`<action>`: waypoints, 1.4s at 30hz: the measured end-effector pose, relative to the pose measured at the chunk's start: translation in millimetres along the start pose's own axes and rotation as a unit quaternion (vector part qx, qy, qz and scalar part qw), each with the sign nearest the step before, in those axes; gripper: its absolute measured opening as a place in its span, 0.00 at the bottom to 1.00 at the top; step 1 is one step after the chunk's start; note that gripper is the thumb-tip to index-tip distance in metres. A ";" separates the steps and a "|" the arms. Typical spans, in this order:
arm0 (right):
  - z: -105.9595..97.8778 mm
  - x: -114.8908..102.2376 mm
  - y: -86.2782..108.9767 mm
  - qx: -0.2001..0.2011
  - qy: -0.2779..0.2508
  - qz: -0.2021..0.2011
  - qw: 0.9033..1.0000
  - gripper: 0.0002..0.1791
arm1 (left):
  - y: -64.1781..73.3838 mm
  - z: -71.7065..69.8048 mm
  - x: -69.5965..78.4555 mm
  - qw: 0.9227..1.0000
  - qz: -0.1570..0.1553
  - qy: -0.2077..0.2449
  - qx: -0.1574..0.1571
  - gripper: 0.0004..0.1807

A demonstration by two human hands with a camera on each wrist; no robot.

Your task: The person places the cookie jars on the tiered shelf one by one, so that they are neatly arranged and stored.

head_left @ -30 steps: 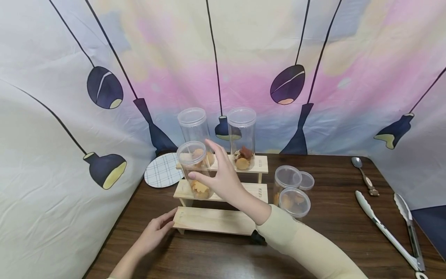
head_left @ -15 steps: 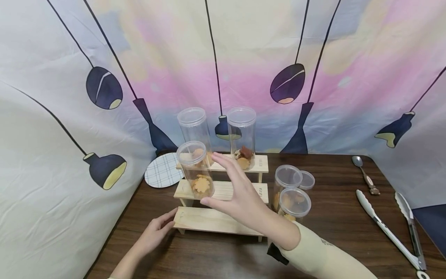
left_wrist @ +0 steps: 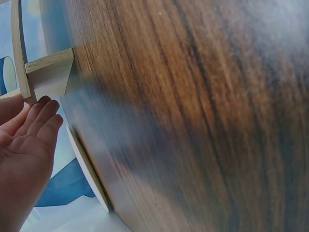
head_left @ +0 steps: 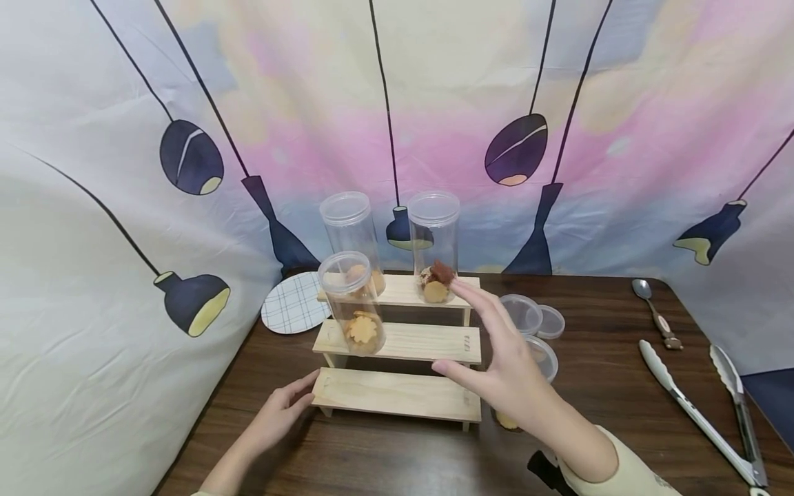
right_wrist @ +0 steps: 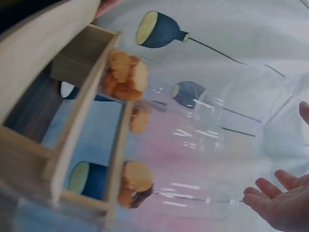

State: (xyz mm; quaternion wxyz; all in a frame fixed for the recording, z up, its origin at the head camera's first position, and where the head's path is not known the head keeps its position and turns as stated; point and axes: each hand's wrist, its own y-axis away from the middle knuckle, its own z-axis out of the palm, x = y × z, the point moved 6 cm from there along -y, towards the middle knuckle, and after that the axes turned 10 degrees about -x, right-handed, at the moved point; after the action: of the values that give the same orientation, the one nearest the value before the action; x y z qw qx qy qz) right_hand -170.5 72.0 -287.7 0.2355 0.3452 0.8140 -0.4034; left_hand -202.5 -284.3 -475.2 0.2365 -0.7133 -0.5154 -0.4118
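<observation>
Left grip (head_left: 282,411): pinching near shelf (head_left: 397,394), left end
Cookie jar (head_left: 352,303): on middle shelf (head_left: 428,341), left
Right grip (head_left: 509,365): spread wide, empty; jars apparently being shelved
Right jar (head_left: 521,315): beyond right grip, partly hidden; probably needs clasping next

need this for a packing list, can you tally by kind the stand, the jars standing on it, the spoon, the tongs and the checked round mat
wooden stand: 1
jars on it: 3 (top-tier left jar, top-tier right jar, middle-tier jar)
spoon: 1
tongs: 1 pair
checked round mat: 1
total: 7
</observation>
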 end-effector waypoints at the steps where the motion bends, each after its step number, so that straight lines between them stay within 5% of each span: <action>1: -0.5 2.7 3.9 0.001 0.004 0.004 1.000 0.50 | 0.2 0.1 -0.4 1.000 0.001 0.001 0.001 0.24; 20: -30.0 52.2 64.2 0.063 0.093 0.087 0.990 0.54 | -1.1 1.2 -0.7 1.000 0.006 0.022 -0.005 0.24; 31: -36.4 78.3 84.6 0.057 0.124 0.111 0.984 0.57 | -0.8 1.8 -0.8 1.000 0.015 0.020 -0.006 0.24; 42: -33.0 103.5 97.8 0.020 0.126 0.182 0.975 0.57 | -0.5 2.1 -0.2 0.999 0.010 0.032 -0.008 0.25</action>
State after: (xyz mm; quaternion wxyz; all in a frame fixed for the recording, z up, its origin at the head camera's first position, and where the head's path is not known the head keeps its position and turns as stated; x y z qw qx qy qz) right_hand -167.8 180.3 -385.9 0.1935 0.5406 0.7522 -0.3232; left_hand -202.3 -282.6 -476.5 0.2513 -0.7070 -0.4970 -0.4359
